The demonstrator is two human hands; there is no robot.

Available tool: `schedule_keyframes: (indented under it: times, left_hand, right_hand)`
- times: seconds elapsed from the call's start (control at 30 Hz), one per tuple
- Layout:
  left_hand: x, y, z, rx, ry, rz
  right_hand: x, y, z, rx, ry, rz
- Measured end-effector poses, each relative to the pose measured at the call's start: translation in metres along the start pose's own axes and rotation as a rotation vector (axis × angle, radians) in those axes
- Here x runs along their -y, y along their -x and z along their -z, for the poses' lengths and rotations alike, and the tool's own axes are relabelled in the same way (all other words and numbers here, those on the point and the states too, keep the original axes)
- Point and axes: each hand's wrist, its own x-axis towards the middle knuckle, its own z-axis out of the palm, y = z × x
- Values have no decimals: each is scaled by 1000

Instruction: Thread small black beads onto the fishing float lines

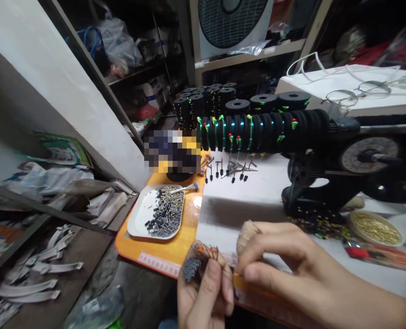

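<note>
White rectangular tray (139,220) holds small grey-black pieces (166,214), round pale bowl (366,239) yellowish bits (377,226); curled left hand (205,291) grips grey-tipped bundle (192,269); right hand (285,265) nearly pinched, hold unclear.

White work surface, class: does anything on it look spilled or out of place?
Possibly: small multicoloured pieces lie loose between the black machine and the bowl. They look spilled because nothing contains them, though they may be there deliberately.
</note>
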Motion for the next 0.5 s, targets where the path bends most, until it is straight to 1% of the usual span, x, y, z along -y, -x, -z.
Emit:
schedule_keyframes:
  times: [0.07, 0.13, 0.17, 0.3, 0.37, 0.5]
  left_hand:
    - [1, -3, 2, -32, -7, -20]
    - [3, -4, 4, -58, -15, -32]
    - [3, -5, 5, -75, -25, -36]
    - [2, -4, 4, -141, -74, -62]
    - [1, -4, 3, -148, -88, -82]
    - [-2, -4, 1, -132, -91, -138]
  right_hand:
    - [1, 2, 2, 95, 67, 114]
    - [0, 3, 5, 132, 82, 167]
    - [0, 3, 6, 109, 84, 166]
    - [-5, -1, 10, -58, 160, 143]
    - [-6, -4, 11, -86, 238, 171]
    - [-6, -5, 10, -99, 348, 200]
